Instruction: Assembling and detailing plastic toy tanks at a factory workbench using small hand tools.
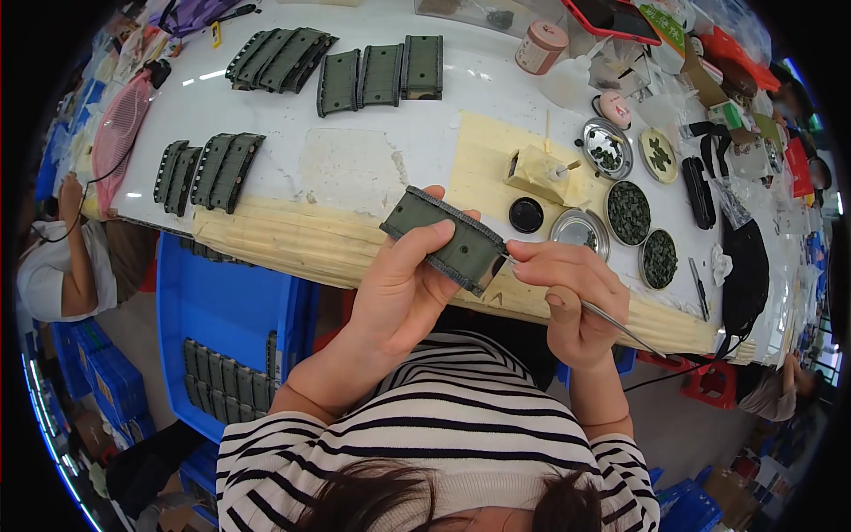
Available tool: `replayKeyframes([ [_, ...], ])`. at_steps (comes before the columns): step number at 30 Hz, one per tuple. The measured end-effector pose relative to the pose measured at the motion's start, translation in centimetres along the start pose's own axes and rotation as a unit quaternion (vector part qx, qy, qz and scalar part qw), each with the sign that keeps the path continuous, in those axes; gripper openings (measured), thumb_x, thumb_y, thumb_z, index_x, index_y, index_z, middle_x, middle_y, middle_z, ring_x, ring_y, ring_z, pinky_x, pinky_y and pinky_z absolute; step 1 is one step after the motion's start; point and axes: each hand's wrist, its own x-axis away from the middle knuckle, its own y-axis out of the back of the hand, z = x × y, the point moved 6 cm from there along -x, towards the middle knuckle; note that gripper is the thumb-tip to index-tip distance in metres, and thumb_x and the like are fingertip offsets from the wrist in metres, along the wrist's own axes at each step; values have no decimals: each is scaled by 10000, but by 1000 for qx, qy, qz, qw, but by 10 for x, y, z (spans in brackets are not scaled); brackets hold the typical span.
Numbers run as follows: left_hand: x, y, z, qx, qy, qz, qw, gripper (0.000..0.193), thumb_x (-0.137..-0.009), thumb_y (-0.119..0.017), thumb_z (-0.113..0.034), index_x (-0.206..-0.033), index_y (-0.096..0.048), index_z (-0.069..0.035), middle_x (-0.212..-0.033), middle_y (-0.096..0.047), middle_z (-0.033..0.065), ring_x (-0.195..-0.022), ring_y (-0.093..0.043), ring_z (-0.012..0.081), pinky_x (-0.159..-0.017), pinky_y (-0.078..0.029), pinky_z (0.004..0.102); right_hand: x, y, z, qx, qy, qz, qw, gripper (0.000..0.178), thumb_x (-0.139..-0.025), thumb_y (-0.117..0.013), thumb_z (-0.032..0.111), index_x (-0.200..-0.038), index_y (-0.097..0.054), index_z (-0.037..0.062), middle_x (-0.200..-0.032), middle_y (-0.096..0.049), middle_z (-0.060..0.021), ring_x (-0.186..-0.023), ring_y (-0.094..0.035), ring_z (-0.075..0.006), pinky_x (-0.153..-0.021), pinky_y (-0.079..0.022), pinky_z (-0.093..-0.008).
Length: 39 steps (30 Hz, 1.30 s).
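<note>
My left hand point(390, 297) grips a curved dark-green panel point(470, 253) with ridged dark edges and small round holes, thumb on top and fingers underneath. The panel is tilted above the table's front edge. In my right hand point(576, 288) is a thin metal pick point(625, 330), pinched between thumb and fingers. Its front tip meets the panel's right end, and its back end points down to the right. Just beyond lie a round black lid point(526, 215) and a shallow metal dish point(603, 232). Two round tins of small dark-green pieces point(628, 213) point(659, 258) stand farther right.
Similar green panels point(381, 75) lie in groups at the back and left of the white table point(266, 115). A paper-wrapped bottle point(541, 177) stands on yellow paper. A blue crate point(230, 301) with more panels is below left. People sit at both sides.
</note>
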Motion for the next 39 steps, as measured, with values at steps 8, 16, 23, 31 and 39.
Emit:
replayKeyframes([
  [8, 0, -7, 0, 10, 0, 78, 997, 414, -929, -526, -67, -1314, -383, -128, -1163, -565, 131, -1037, -619, 213, -847, -571, 405, 4, 2, 13, -8, 34, -24, 999, 202, -787, -658, 40, -981, -675, -16, -998, -672, -172, -872, -672, -277, -725, -549, -320],
  [16, 0, -6, 2, 2, 4, 89, 996, 431, -933, -510, -73, -1337, -366, -125, -1163, -569, 136, -1038, -620, 213, -839, -577, 409, 8, 3, 18, -5, 51, -18, 999, 273, -810, -691, 160, -1014, -664, -19, -1011, -666, -170, -923, -666, -291, -752, -546, -335],
  [23, 0, -7, 4, 11, 13, 98, 995, 430, -930, -513, -71, -1334, -377, -122, -1155, -581, 144, -1033, -625, 220, -849, -570, 403, 8, 3, 21, -1, 60, -17, 998, 300, -757, -719, 129, -1006, -662, -29, -987, -663, -171, -924, -668, -297, -731, -551, -339],
  [31, 0, -6, 8, 79, 75, 70, 992, 373, -917, -507, -70, -1285, -449, -89, -1130, -608, 178, -1004, -646, 289, -821, -585, 442, 8, 4, 24, 12, 82, -8, 997, 303, -693, -712, 35, -985, -661, -33, -942, -661, -156, -920, -669, -310, -714, -558, -356],
  [39, 1, -5, 9, 70, 92, 83, 990, 382, -927, -526, -83, -1293, -426, -125, -1144, -589, 165, -1020, -628, 241, -858, -559, 419, 12, 3, 21, 3, 90, -11, 996, 302, -714, -715, 52, -1002, -659, -23, -954, -663, -155, -921, -669, -308, -720, -558, -348],
])
